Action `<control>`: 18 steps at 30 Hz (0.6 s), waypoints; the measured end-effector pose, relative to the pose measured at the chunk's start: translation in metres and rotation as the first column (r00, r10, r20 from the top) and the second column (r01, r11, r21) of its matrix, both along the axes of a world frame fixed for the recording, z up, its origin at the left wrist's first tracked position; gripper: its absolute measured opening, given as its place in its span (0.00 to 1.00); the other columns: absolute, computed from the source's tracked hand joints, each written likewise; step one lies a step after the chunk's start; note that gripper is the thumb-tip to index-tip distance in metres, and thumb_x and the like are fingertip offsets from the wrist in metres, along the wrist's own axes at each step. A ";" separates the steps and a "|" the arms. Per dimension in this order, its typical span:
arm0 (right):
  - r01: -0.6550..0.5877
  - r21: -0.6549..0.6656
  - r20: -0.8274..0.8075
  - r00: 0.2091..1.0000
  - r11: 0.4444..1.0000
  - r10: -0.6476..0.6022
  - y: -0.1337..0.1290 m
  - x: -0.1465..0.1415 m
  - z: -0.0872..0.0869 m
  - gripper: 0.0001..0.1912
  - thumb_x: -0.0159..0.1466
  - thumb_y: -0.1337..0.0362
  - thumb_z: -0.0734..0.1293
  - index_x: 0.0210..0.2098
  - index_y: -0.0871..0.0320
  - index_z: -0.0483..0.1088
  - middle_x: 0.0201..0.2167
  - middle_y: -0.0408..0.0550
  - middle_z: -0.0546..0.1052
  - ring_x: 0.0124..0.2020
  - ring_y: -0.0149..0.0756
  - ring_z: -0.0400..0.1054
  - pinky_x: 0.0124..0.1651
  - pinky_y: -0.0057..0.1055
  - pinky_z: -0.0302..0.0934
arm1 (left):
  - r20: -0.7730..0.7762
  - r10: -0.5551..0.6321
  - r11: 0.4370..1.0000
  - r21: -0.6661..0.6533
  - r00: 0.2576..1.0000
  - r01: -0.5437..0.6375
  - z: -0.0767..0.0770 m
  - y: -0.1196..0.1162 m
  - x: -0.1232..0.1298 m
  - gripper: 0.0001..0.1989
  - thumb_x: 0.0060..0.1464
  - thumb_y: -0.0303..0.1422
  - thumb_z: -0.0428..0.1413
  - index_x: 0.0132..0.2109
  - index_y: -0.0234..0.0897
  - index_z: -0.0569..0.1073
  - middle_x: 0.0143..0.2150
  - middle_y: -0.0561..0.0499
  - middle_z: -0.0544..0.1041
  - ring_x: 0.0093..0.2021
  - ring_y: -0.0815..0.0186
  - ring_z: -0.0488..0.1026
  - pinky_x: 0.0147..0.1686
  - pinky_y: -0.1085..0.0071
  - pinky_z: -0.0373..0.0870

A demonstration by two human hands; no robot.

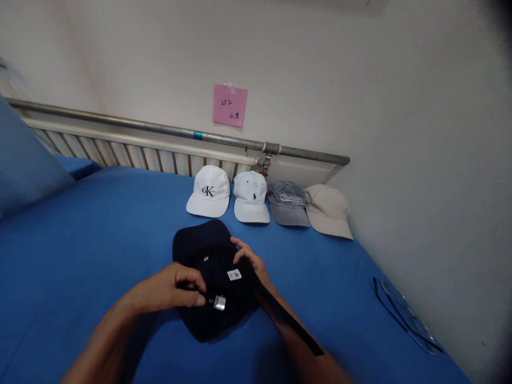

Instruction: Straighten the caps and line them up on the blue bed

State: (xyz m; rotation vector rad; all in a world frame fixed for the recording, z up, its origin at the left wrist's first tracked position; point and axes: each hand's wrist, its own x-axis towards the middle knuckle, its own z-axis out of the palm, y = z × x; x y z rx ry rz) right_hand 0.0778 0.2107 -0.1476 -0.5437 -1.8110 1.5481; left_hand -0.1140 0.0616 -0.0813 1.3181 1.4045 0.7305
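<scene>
A dark navy baseball cap [202, 242] is held upside down over the blue bed cover, its brim facing away from me and its inside showing a white label [234, 274]. My left hand [180, 290] pinches the cap's back edge between thumb and fingers, at a silver metal buckle [220, 303]. On the cap's right side my right hand [252, 261] grips the edge, partly hidden behind the cap. A loose black strap [292, 322] runs from the cap down across my right forearm.
Against the wall stand a white cap [209, 186], a pale blue cap [251, 194], a grey cap [288, 205] and a beige cap [330, 210] in a row. Eyeglasses [406, 314] lie at the right. Behind are a radiator [120, 152] and metal pipe [152, 128].
</scene>
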 end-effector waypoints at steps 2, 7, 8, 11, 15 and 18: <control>0.008 0.033 -0.005 1.000 0.999 -0.008 -0.002 -0.001 0.003 0.01 0.54 0.66 0.67 0.27 0.53 0.70 0.59 0.48 0.70 0.62 0.45 0.61 0.62 0.43 0.52 | 0.019 -0.020 1.000 -0.011 1.000 0.021 -0.001 0.000 0.001 0.06 0.50 0.35 0.60 0.32 0.38 0.79 0.24 0.56 0.71 0.25 0.71 0.62 0.28 0.76 0.57; 0.022 0.111 0.005 1.000 0.994 -0.022 -0.008 0.001 0.006 0.03 0.53 0.68 0.67 0.28 0.54 0.70 0.59 0.51 0.69 0.61 0.45 0.63 0.62 0.42 0.53 | 0.087 0.154 0.982 0.097 0.984 -0.162 -0.005 -0.009 0.012 0.05 0.48 0.34 0.62 0.30 0.38 0.80 0.26 0.52 0.74 0.27 0.68 0.64 0.28 0.75 0.58; 0.025 0.125 0.005 1.000 0.992 -0.026 -0.010 0.002 0.005 0.03 0.54 0.68 0.67 0.29 0.54 0.71 0.60 0.51 0.69 0.61 0.44 0.62 0.62 0.42 0.53 | 0.121 0.215 0.965 0.126 0.969 -0.230 -0.007 -0.013 0.014 0.05 0.47 0.34 0.62 0.30 0.38 0.80 0.27 0.51 0.75 0.27 0.67 0.64 0.29 0.74 0.59; 0.035 0.160 0.005 0.999 0.986 -0.036 -0.016 0.009 0.002 0.05 0.55 0.66 0.67 0.32 0.53 0.72 0.60 0.50 0.68 0.62 0.43 0.61 0.62 0.42 0.52 | 0.211 0.355 0.903 0.177 0.911 -0.393 -0.012 -0.028 0.019 0.05 0.47 0.35 0.64 0.30 0.38 0.80 0.27 0.50 0.75 0.29 0.66 0.66 0.31 0.74 0.62; 0.080 0.260 0.016 0.996 0.962 -0.087 -0.026 0.027 0.007 0.09 0.56 0.64 0.69 0.38 0.52 0.72 0.59 0.51 0.69 0.61 0.44 0.61 0.63 0.45 0.52 | 0.182 0.414 0.875 0.191 0.892 -0.445 -0.011 -0.051 0.019 0.07 0.47 0.36 0.64 0.31 0.37 0.80 0.28 0.50 0.74 0.31 0.66 0.66 0.33 0.74 0.63; 0.061 0.357 -0.005 0.998 0.932 -0.064 -0.039 0.048 0.017 0.12 0.59 0.65 0.66 0.43 0.52 0.72 0.58 0.52 0.70 0.60 0.44 0.62 0.61 0.46 0.55 | 0.118 0.386 0.894 0.196 0.915 -0.403 -0.003 -0.067 0.018 0.09 0.51 0.38 0.61 0.37 0.39 0.80 0.33 0.51 0.76 0.35 0.64 0.68 0.38 0.72 0.64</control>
